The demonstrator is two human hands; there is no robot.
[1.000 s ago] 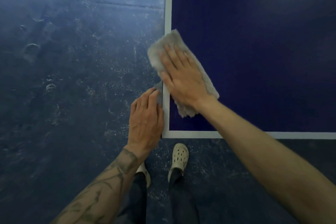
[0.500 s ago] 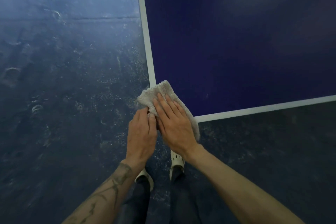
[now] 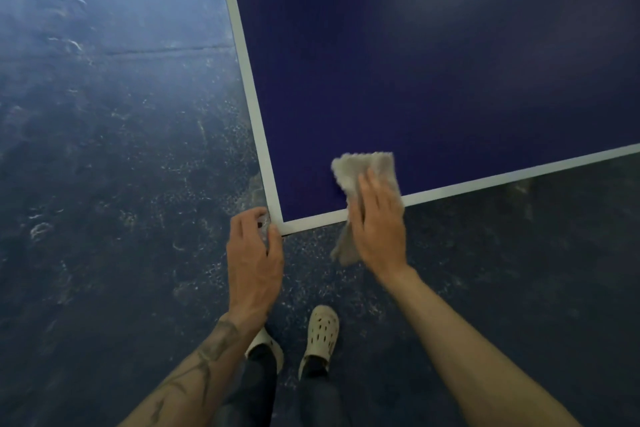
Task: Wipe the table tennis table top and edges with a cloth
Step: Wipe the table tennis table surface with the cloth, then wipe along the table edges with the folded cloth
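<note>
A person looks down at the near left corner of a dark blue counter (image 3: 433, 62), a table tennis top. Their right hand (image 3: 377, 229) presses a grey cloth (image 3: 363, 166) flat-fingered over its white near edge (image 3: 485, 182), and the cloth's tail hangs below the rim. The left hand (image 3: 254, 253) sits at the corner (image 3: 282, 227), fingers loosely curled and apparently holding nothing. This looks like the edge-wiping step, and the next move probably calls for sliding the cloth rightward along that border under steady pressure, keeping it folded over the rim.
</note>
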